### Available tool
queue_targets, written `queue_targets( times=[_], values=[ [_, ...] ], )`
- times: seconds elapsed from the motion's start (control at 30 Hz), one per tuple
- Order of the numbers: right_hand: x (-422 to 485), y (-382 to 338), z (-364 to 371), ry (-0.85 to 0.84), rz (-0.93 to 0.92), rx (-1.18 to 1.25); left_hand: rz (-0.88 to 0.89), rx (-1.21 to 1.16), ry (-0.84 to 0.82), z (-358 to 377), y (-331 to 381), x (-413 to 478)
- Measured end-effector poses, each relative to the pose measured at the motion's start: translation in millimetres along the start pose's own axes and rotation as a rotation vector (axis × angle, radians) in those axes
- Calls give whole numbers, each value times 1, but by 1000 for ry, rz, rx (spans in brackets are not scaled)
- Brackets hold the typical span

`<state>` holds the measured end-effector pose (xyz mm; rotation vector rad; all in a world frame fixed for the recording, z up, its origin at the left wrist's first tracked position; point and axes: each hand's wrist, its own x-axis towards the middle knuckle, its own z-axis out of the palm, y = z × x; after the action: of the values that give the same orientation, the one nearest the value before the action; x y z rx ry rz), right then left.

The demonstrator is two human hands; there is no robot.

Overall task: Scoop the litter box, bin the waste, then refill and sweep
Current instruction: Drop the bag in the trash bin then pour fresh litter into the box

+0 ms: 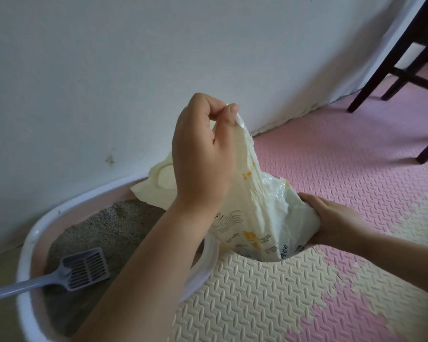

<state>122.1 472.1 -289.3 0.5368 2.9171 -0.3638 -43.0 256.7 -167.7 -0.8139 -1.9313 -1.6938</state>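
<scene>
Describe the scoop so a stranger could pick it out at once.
Against the white wall, low on the left, sits a white-rimmed litter box of grey litter. The scoop lies on that litter, its handle sticking out over the left rim. It is the only lavender-grey, slotted plastic piece there.

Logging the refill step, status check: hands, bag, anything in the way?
Left hand pinches litter bag top corner; right hand grips its lower end. Bag tilted over litter box. Scoop lies in the litter, handle over rim.
</scene>
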Motion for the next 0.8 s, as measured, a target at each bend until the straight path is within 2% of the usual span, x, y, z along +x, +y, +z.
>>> queue_targets(
  times=[0.3,0.43,0.63,0.8],
  values=[
    [7,-39,-25,-88,-82,-275,-90,13,38,-44,-19,-6],
    [7,-56,-20,-112,-85,-287,-160,0,31,-58,-30,-11],
    [12,-55,-7,-156,-83,-304,-147,25,3,-70,-41,-20],
    [14,-60,-12,-177,-143,-391,-219,-2,31,-72,-47,-20]
  ],
)
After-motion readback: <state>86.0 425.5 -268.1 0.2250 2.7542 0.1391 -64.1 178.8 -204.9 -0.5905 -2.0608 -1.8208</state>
